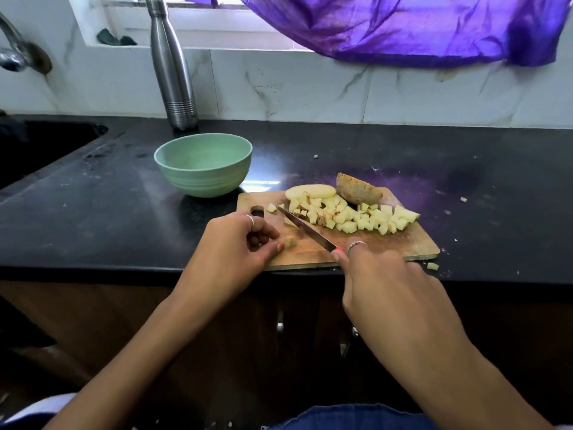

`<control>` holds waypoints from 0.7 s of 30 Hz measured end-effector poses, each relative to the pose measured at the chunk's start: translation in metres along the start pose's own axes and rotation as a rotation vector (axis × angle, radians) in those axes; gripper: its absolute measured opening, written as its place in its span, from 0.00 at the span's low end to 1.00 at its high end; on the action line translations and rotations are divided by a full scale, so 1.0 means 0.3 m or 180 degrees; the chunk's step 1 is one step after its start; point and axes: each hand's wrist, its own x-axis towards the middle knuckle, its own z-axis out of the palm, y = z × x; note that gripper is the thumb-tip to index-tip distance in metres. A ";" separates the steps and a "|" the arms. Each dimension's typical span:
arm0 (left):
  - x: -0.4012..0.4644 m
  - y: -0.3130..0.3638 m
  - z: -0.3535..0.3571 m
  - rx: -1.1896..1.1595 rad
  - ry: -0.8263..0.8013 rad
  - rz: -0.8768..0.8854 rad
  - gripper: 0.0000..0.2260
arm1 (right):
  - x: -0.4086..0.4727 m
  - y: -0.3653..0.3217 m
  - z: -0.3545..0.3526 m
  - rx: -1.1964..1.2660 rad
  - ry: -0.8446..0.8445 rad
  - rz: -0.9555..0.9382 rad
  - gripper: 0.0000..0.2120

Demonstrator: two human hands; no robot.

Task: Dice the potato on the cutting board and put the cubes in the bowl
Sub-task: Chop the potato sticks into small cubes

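The right hand is gripping the knife, fingers curled on its handle; left fingers are pinching a potato piece on the board. Cubes are lying mid-board, the bowl just beside it on the desk.

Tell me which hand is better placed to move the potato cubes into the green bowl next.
Probably the left hand: it is nearer the bowl and pinches only a small piece, while the right hand holds the knife.

Your left hand curls inward, thumb and fingertips pinched together. Your right hand grips with its forefinger stretched forward, both forearms reaching from the near edge.
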 end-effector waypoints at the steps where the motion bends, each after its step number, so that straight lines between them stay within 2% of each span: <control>1: -0.001 0.002 0.001 0.0002 0.0022 -0.0015 0.03 | 0.003 -0.013 -0.004 0.0064 0.0013 -0.0022 0.14; 7: -0.002 0.006 0.007 -0.0114 0.0037 -0.0148 0.04 | 0.030 -0.062 0.011 0.0107 -0.0178 -0.0083 0.10; 10: -0.001 0.004 0.006 -0.0172 0.0050 -0.0183 0.03 | -0.020 -0.047 0.011 -0.0030 -0.0349 -0.0007 0.12; 14: 0.002 0.008 -0.002 -0.0145 -0.0024 -0.0171 0.03 | -0.051 -0.014 0.007 -0.0275 -0.0182 0.0036 0.16; 21: 0.000 0.001 -0.031 -0.0057 -0.0071 -0.0184 0.05 | -0.008 -0.018 -0.013 0.0093 0.0204 0.0108 0.15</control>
